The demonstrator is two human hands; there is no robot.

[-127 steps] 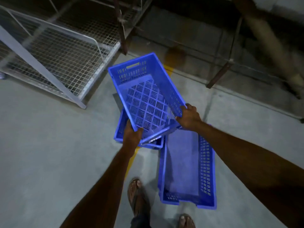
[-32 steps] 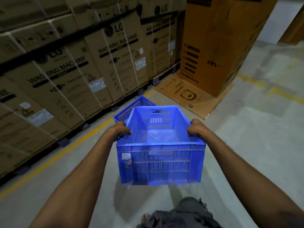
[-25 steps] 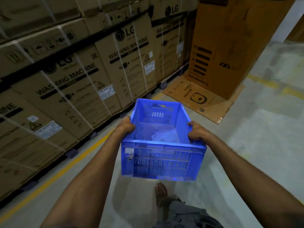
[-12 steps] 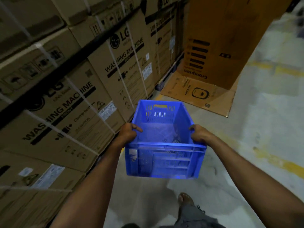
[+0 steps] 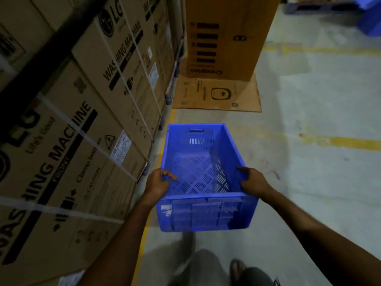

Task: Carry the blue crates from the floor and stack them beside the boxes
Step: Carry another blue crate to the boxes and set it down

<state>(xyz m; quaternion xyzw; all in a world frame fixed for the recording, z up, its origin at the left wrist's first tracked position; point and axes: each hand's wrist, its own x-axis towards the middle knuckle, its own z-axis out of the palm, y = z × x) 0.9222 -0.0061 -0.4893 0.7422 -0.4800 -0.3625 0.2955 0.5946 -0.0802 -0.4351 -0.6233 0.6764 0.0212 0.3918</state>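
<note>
Crate: we hold the blue crate (image 5: 198,168) out ahead of us, open side up, just right of the washing-machine cartons (image 5: 82,120). We cannot tell whether its base touches the floor.
Left hand: our left hand (image 5: 159,183) curls its fingers over the left rim at the near corner.
Right hand: our right hand (image 5: 252,181) grips the right rim at the near corner, forefinger stretched along the edge.
Long axis: it points away from us, alongside the cartons and the yellow floor line (image 5: 144,234).
Nearer hand: both hands are level at the near end, the left on the carton side.
Next, we judge: lower it straight down, with the axis parallel to the cartons.
</note>
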